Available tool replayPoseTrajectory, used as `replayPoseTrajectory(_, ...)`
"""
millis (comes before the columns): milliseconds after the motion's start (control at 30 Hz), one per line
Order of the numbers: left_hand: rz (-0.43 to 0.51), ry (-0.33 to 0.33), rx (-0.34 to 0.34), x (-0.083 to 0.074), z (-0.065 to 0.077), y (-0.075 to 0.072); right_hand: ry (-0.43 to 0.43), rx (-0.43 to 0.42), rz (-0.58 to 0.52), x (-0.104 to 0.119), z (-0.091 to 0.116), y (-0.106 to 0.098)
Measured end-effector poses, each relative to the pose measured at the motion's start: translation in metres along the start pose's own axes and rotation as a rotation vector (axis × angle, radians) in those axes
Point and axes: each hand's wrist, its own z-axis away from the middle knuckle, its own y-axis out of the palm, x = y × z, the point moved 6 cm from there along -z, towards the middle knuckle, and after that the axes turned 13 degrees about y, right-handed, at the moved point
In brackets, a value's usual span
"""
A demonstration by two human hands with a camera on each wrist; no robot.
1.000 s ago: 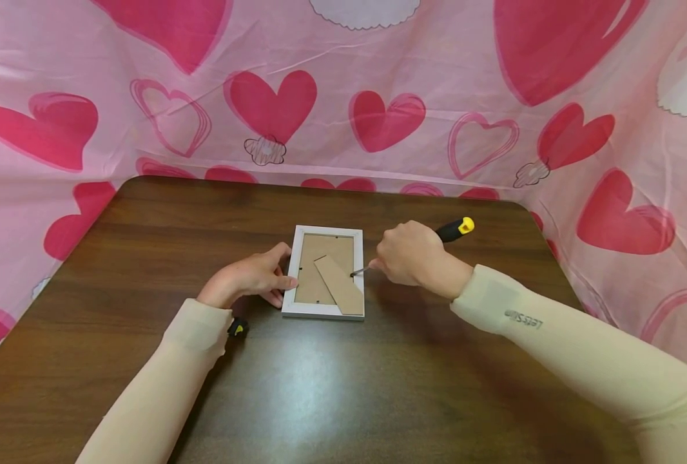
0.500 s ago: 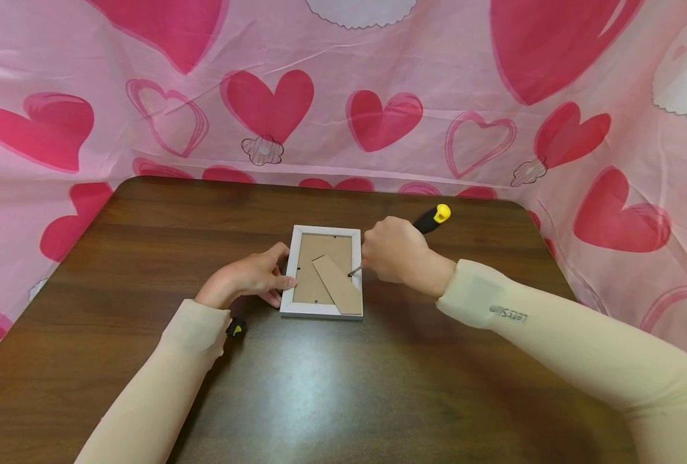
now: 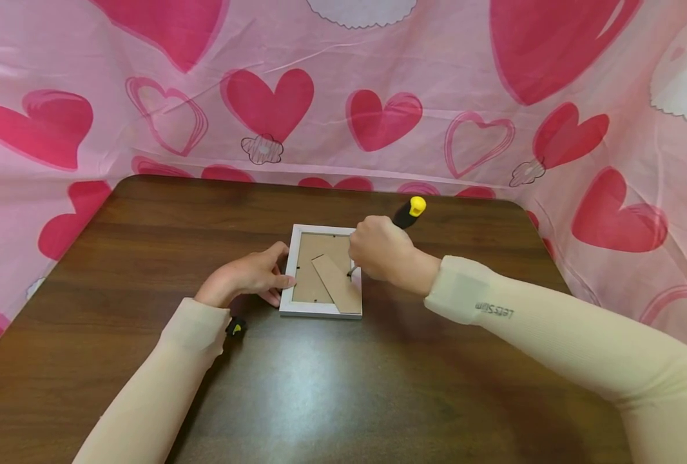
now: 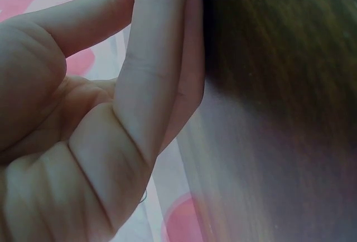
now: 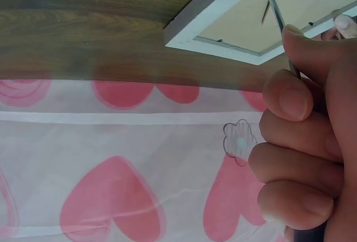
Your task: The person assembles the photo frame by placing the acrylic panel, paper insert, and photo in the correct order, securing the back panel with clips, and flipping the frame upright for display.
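A white picture frame [image 3: 320, 310] lies face down, its tan backing board [image 3: 316, 245] showing with a slanted easel flap [image 3: 339, 283]. At the frame's left side is my left hand [image 3: 252, 274], thumb over the rim and fingers along the outer edge. My right hand [image 3: 381, 250] grips a screwdriver with a black handle and yellow end [image 3: 409, 211]. Its metal shaft [image 5: 277, 14] slants down in the right wrist view, the tip at a small dark tab [image 3: 348, 274] on the right inner edge. Similar tabs sit on the other sides. The left wrist view shows mostly fingers.
Dark wooden table [image 3: 146, 258] surrounds the frame. Beside the left cuff is a small black thing with a yellow mark [image 3: 236, 327]. Pink cloth with hearts [image 3: 193, 116] hangs behind and along the sides.
My right hand has moved left over the frame's right edge, and the screwdriver handle has swung left and more upright, while its tip stays by the tab. The left hand keeps its place.
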Motion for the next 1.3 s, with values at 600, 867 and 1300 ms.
replayPoseTrajectory(600,-0.028,-0.003,0.009,-0.006,-0.003,-0.005,-0.081,0.047,0.229,0.013,-0.008,-0.012)
replayPoseTrajectory(867,-0.046,-0.031,0.000,0.001,0.003,-0.004,0.100,0.263,-0.173,-0.014,0.003,0.024)
replayPoseTrajectory(1300,-0.009,-0.026,-0.006,0.000,0.001,0.002,0.374,0.317,-0.904,-0.069,0.070,0.098)
